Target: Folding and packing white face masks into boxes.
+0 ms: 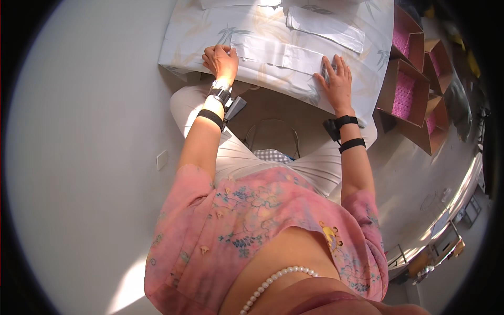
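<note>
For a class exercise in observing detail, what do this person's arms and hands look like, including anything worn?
The left hand and right hand wear no gloves. Pink, flower-printed sleeves leave the forearms bare. Each forearm has black straps and a dark boxy device; the left also has a shiny silvery band.

A long white strip (pixel 277 54) lies flat, creased near its middle, between the left hand (pixel 222 63) and the right hand (pixel 338 86).

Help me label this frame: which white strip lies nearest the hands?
The front strip, spanning from left hand to right hand; the other strips lie farther back.
</note>
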Motion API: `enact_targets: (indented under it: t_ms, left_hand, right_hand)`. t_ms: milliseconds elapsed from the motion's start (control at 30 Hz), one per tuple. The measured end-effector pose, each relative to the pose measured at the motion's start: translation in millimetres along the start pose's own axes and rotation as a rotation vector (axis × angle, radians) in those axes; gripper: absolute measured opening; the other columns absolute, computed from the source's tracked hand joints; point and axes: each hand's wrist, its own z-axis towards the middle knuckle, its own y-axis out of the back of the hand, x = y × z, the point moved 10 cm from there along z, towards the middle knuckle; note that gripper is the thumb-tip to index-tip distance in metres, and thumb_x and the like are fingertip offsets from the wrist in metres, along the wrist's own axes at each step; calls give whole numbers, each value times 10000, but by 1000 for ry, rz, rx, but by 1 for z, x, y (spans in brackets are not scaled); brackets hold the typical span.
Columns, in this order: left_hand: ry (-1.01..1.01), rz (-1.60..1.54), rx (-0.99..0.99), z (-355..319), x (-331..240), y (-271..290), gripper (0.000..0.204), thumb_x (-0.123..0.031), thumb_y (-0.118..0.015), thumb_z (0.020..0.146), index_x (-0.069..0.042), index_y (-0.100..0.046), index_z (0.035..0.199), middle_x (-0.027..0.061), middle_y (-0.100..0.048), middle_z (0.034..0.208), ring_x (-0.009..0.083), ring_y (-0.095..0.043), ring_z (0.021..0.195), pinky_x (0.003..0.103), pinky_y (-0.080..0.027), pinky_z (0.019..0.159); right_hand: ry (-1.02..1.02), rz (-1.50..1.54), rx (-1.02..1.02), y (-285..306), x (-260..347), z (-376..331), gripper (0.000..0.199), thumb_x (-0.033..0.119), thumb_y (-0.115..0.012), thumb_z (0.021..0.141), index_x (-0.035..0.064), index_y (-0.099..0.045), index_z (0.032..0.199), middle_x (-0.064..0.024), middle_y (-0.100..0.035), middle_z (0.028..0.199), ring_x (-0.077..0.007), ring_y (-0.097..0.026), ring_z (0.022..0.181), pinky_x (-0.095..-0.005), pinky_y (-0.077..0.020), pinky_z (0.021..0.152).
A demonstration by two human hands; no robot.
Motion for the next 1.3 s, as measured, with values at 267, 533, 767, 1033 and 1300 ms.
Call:
enact_targets:
  t_ms: [267, 533, 767, 1033, 1300]
  left_hand:
    - [-24, -515, 34, 1, -28, 18, 182, -196, -803, 873, -46, -720, 935, 87, -757, 852, 248, -732, 841, 381, -572, 856]
    - [-346, -683, -40, -60, -137, 59, 147, -99, -798, 892, -1, -718, 966, 132, -772, 879, 266, -747, 781, 363, -588, 735]
    - [-624, -615, -73, -115, -161, 61, 245, -35, -745, 866, -11, -685, 1102, 165, -709, 1168, 376, -649, 1108, 463, -516, 943]
    - [-713, -128, 154, -153, -121, 7, 508, -253, -724, 951, -49, -617, 1404, 106, -567, 1525, 329, -541, 1252, 474, -444, 1048]
    - [-732, 59, 105, -138, -108, -14, 644, -369, -701, 961, -41, -570, 1499, 90, -473, 1643, 295, -516, 1205, 444, -418, 1004]
  right_hand:
    - [-62, 66, -112, 36, 52, 24, 689, 447, -778, 938, 72, -598, 1487, -246, -502, 1557, -395, -473, 1442, -521, -399, 1174]
    - [-442, 1026, 278, -21, 107, 91, 680, 595, -743, 943, -69, -724, 1089, -184, -782, 985, -234, -742, 845, -347, -581, 755]
    - [-435, 859, 183, -22, 80, 104, 365, 341, -722, 908, -12, -765, 994, -179, -785, 878, -292, -772, 826, -404, -593, 795]
    - [-412, 942, 232, 13, 86, 112, 298, 200, -692, 1041, -49, -726, 1201, -94, -762, 1060, -132, -726, 893, -300, -642, 769]
    - [-381, 1097, 177, 49, 78, 117, 316, 227, -715, 1041, -40, -727, 1209, -96, -759, 1062, -158, -742, 897, -302, -640, 769]
